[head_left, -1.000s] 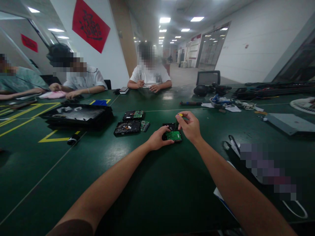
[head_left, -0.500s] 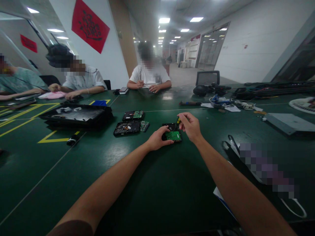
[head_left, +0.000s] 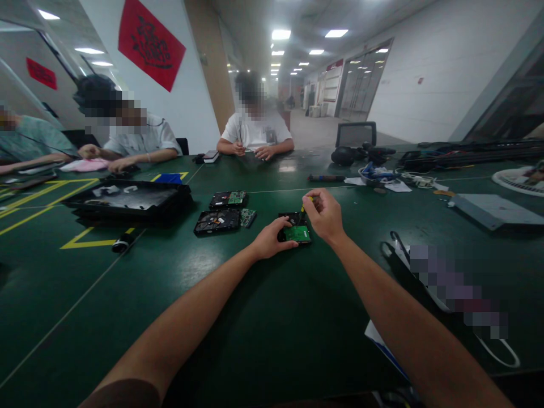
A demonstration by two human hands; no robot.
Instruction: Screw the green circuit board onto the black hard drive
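A black hard drive (head_left: 294,228) with a green circuit board on top lies on the green table (head_left: 263,317) in front of me. My left hand (head_left: 269,239) grips its near left edge, fingers curled round it. My right hand (head_left: 325,216) is closed on a small screwdriver with a yellow cap (head_left: 306,202), held upright over the drive's far right corner.
Two more drives (head_left: 219,220) (head_left: 229,199) and a loose green board (head_left: 247,217) lie to the left, beside a black tray (head_left: 127,199). A black cylinder (head_left: 122,243) lies by yellow floor-tape marks. Three seated people work at the far side. Cables, scissors (head_left: 397,241) and tools crowd the right.
My right hand has dropped and turned slightly with the screwdriver, so the yellow cap is now mostly covered by my fingers. The left hand keeps its hold on the drive.
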